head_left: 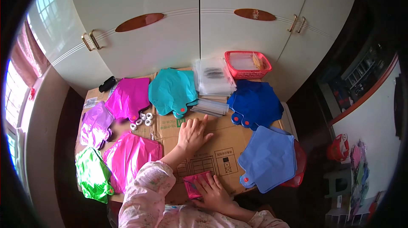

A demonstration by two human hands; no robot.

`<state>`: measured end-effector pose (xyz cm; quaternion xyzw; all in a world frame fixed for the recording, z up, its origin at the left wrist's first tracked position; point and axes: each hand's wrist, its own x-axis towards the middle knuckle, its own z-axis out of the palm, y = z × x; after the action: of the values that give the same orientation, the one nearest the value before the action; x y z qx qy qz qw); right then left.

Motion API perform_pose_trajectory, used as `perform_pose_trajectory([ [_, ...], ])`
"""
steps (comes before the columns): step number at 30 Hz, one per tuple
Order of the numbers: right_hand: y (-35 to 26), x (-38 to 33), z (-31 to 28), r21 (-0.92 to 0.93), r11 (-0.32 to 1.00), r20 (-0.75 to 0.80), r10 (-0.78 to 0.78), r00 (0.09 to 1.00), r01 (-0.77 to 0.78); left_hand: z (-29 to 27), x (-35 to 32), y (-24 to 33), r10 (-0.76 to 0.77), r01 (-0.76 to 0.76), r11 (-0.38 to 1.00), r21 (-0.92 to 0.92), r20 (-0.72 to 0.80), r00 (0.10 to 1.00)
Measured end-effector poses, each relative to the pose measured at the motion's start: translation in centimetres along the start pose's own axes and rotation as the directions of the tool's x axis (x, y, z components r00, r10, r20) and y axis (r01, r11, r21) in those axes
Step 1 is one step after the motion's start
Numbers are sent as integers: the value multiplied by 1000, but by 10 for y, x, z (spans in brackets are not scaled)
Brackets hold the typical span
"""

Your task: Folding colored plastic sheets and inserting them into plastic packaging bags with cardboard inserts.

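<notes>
My left hand [193, 136] reaches over the middle of the cardboard [172, 132], palm down. Its fingers are apart with nothing in them, and the index finger points toward a bundle of thin clear strips [210, 107]. Close to my body, my right hand [216, 194] lies flat on a small folded packet of shiny pink foil [193, 186], fingers spread across it. Around the hands lie stacks of flat foil shapes like uninflated balloons: magenta [127, 96], teal [172, 90], dark blue [257, 102], light blue [270, 155], pink [131, 158], green [92, 175] and purple [95, 119].
Several small white rolls [148, 122] sit left of the left hand. Clear plastic bags [212, 75] and a red basket [248, 74] stand at the back, before white cabinet doors [140, 53]. A black object [107, 84] lies back left; a red stool [298, 166] shows at the right edge.
</notes>
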<state>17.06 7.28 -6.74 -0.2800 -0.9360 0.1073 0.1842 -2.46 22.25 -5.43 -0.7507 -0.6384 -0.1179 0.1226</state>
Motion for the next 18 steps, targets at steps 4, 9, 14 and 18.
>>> perform_pose_trajectory([
  [4,0,1,-1,19,1000,3,8,1000,-8,-1,0,-1,-4,4,1000,-10,9,1000],
  [9,0,0,1,30,999,12,12,1000,-12,-1,1,-2,-25,29,998,-49,72,997],
  [14,0,1,-2,33,999,13,15,1000,-15,-1,1,-2,-10,10,1000,5,2,1000],
  [18,0,0,1,44,999,23,25,999,-26,-2,2,-2,-16,16,1000,5,18,1000],
])
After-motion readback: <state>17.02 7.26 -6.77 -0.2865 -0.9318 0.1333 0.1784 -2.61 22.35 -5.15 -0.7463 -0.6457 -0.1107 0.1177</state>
